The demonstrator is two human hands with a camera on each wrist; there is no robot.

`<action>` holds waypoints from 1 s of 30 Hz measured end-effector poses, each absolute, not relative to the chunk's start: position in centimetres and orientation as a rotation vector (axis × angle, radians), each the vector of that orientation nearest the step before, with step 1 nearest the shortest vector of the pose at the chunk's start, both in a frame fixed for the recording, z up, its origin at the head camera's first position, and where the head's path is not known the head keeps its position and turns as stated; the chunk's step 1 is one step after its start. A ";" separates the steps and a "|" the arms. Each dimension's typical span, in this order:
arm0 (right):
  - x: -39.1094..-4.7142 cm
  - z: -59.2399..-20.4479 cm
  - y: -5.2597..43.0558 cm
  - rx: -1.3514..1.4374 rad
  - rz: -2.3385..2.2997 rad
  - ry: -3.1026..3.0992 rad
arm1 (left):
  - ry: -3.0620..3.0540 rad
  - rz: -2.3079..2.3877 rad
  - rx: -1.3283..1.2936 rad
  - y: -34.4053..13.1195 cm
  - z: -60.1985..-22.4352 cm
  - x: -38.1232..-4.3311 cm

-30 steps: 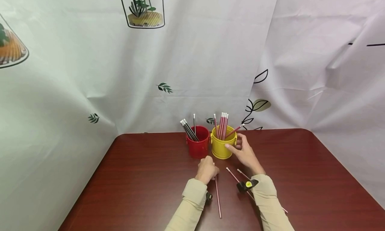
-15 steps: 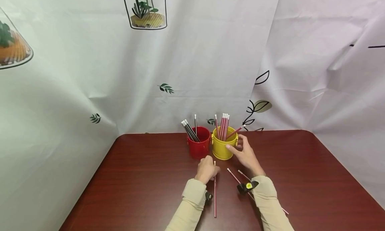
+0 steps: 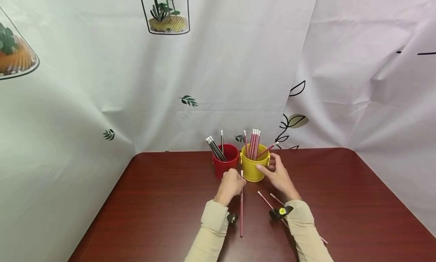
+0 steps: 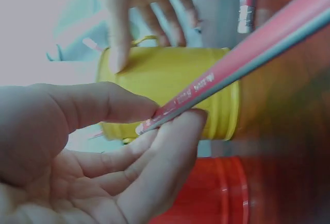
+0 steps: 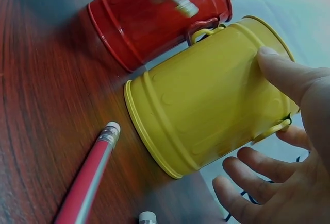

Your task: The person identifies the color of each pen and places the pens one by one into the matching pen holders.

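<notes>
My left hand (image 3: pixel 230 187) pinches a pink pencil (image 3: pixel 242 216) between thumb and fingers, its white eraser end upward, in front of the buckets. In the left wrist view the pencil (image 4: pixel 242 62) slants away from the fingertips. At the yellow bucket (image 3: pixel 249 172) my right hand (image 3: pixel 281 180) holds the right side. Its thumb (image 5: pixel 289 74) lies on the front near the rim, while the other fingers are around by the handle, several off the wall. Several pink pencils (image 3: pixel 253 144) stand in the yellow bucket. The red bucket (image 3: pixel 223 168) beside it holds several black pencils (image 3: pixel 216 150).
Two more pink pencils lie on the brown table (image 3: pixel 153 205), one pencil (image 3: pixel 263 198) nearer the middle, the other pencil (image 3: pixel 276 197) partly under the right wrist. A printed white cloth (image 3: pixel 231 65) hangs behind the table.
My left hand has lifted the pink pencil and moved it slightly up and away, towards the buckets; the pencil has turned straighter. The right hand stays at the yellow bucket.
</notes>
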State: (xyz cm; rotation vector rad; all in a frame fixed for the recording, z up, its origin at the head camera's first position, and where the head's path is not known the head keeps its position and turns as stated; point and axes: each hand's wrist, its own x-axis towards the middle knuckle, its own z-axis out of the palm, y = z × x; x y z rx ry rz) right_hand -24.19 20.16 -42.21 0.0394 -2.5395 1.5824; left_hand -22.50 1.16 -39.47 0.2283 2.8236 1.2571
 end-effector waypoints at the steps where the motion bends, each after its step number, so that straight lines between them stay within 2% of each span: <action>1: -24.1 -42.1 20.1 0.042 1.588 -2.537 | 2.839 1.284 0.267 1.0 -39.3 -22.6; 8: -22.1 -39.3 19.0 0.048 1.660 -2.508 | 2.903 1.530 0.624 0.1 -38.4 -23.0; 18: -22.0 -39.4 19.0 0.033 1.677 -2.504 | 2.821 1.763 1.052 -0.2 -38.3 -23.2; 30: -22.0 -39.2 18.8 0.027 1.669 -2.513 | 2.824 1.924 1.130 -0.3 -38.5 -23.4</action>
